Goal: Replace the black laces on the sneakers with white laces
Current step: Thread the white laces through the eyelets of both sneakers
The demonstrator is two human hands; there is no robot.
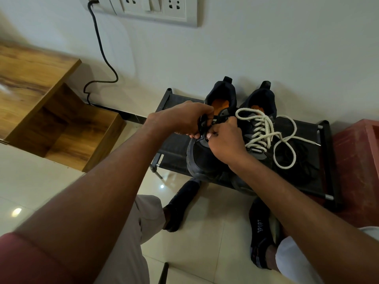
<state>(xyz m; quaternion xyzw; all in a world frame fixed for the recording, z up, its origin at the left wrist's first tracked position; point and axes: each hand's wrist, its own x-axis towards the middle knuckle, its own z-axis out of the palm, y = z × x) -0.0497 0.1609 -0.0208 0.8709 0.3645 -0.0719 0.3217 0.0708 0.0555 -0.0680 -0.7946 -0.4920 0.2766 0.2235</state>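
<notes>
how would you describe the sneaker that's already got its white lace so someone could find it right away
Look at the low black rack against the white wall, where two dark sneakers sit side by side. The finished sneaker is the one on the right, away from both hands. Thick white lace criss-crosses its front and trails in loose loops over the rack, while its neighbour shows none.

Both hands on left sneaker
</notes>
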